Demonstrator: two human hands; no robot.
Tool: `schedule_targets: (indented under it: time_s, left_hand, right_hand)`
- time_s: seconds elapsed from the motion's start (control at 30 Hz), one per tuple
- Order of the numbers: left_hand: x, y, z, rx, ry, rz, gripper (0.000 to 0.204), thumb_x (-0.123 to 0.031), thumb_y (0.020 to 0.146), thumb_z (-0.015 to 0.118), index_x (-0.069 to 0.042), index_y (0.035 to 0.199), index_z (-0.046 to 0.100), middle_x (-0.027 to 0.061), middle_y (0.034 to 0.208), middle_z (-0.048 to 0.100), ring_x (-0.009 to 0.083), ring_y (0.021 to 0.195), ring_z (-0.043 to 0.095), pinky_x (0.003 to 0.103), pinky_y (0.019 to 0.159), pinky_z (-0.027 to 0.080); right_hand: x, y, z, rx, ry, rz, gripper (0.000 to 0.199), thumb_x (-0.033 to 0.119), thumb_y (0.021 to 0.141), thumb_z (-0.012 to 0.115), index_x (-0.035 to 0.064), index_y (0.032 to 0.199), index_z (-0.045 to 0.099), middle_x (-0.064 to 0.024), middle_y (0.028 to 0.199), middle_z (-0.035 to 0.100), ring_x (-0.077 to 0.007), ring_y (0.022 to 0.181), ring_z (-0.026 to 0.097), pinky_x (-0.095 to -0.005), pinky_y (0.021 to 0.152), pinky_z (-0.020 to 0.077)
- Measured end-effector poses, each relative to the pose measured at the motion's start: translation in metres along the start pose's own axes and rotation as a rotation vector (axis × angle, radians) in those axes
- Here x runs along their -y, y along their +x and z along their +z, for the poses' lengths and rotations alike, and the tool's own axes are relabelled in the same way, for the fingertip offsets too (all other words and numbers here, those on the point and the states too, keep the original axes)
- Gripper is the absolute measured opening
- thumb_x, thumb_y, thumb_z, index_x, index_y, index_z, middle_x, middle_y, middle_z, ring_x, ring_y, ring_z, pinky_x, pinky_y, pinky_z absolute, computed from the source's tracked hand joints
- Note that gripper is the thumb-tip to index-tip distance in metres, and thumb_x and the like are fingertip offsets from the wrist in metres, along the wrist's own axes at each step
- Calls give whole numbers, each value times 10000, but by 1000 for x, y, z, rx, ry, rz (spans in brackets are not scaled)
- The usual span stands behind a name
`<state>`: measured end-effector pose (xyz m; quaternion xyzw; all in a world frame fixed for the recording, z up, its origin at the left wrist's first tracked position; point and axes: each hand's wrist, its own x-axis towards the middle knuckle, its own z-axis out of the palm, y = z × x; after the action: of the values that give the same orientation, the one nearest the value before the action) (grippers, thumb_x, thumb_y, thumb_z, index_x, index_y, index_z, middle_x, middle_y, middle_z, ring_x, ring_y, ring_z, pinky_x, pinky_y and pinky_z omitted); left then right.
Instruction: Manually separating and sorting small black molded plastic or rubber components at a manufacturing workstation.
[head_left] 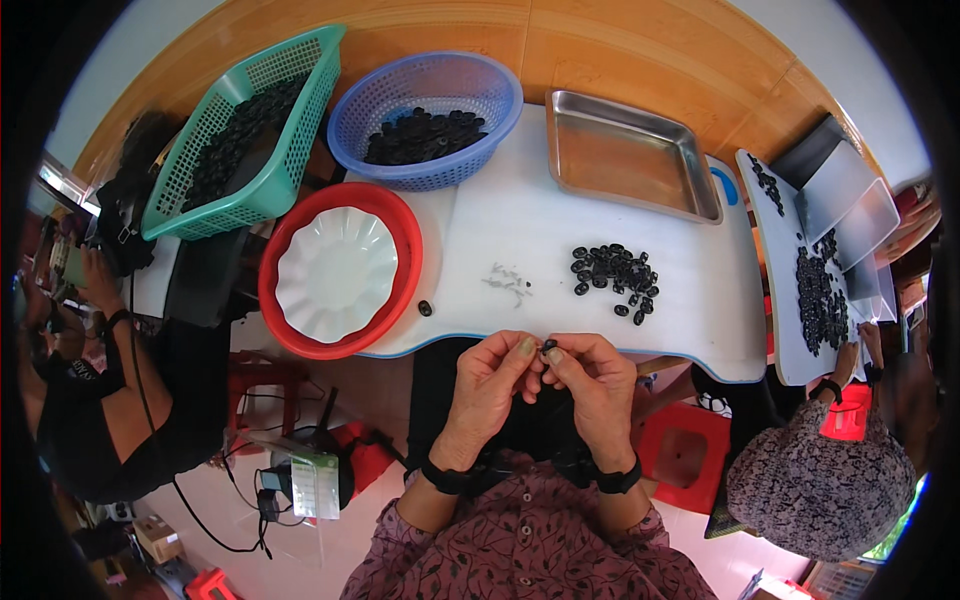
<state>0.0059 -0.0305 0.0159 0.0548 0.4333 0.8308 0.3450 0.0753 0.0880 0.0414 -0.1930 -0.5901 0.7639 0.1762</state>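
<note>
One white bench [540, 235] is carrying two plastic mesh baskets, green [250, 130] and blue [425, 118], one steel tray [628, 155], one white fluted dish [335, 272] in one red bowl [405, 240], one pile of black rings [615, 280]. Left hand [488, 385] and right hand [592, 385] are meeting below the bench edge, wrists bent inward, fingers [527, 350] pinching one small black ring [549, 346] between the tips.

shiny metal tray [700, 205], plastic mesh baskets [500, 110], wood floor [640, 50]
</note>
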Motion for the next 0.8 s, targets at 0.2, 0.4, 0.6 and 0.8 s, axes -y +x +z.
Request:
schedule_targets:
  time_s: [0.2,0.4,0.6,0.8]
  left_hand:
    - [-1,-2,2,-5,26,11,215,-187,968,542,14,982,618,23,772,604,67,610,542,192,519,452]
    - [-1,-3,1,-19,79,23,220,-191,968,545,16,972,619,20,738,599,64,592,537,188,513,451]
    - [-1,-4,3,-46,176,70,198,-165,961,554,22,968,620,23,719,602,62,575,540,190,501,451]
    - [-4,-6,6,-78,343,170,176,-141,954,561,24,962,620,27,723,608,56,573,537,189,501,450]
  right_hand:
    - [2,-2,0,14,-9,8,137,-6,882,610,-32,1014,631,-54,849,667,-69,708,602,-193,660,496]
    - [2,-2,-1,10,-19,15,127,-11,882,605,-33,1005,629,-53,847,668,-62,717,599,-194,665,497]
    - [0,-4,1,-6,-48,-5,122,-18,873,613,-37,992,627,-56,847,667,-64,717,602,-193,664,496]
    - [0,-5,3,-31,-82,-19,118,-17,860,633,-39,976,631,-49,837,664,-67,698,609,-192,642,503]
